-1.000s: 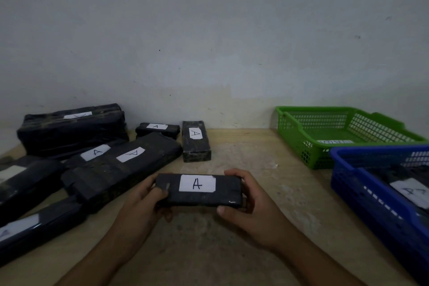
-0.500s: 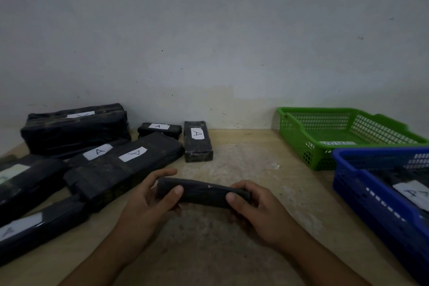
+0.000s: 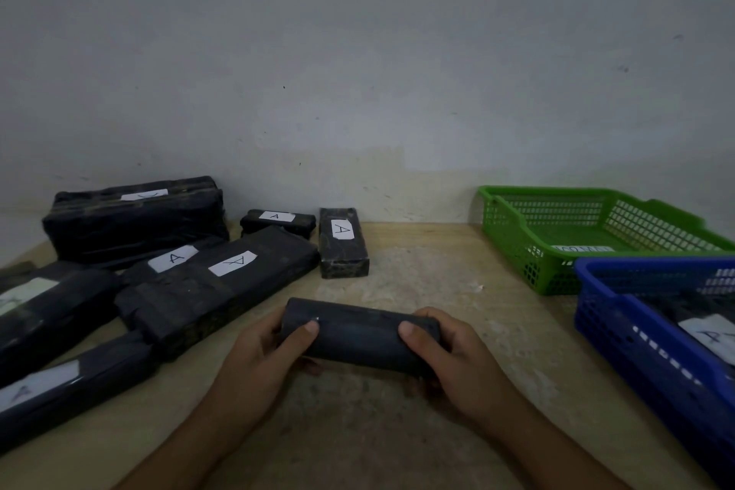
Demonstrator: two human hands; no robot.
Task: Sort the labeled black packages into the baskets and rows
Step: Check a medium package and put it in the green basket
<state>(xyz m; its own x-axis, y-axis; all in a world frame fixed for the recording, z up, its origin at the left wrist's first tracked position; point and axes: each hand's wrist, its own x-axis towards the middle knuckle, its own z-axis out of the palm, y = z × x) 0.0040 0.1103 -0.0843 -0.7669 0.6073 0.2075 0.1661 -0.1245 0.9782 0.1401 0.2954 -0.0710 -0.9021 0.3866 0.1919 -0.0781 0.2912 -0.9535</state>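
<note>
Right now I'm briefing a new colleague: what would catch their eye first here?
The left hand and right hand grip a black package at centre, no label showing. A-labelled packages heap up at left; a green basket and a blue basket sit at right.

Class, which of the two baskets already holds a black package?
The blue basket, nearer on the right: a package labeled A lies in it. The green basket holds none.

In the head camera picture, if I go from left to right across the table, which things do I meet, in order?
Pile of black packages → left hand → held package → right hand → green basket → blue basket. The small package labeled A overlaps the held one, so it is left out.
</note>
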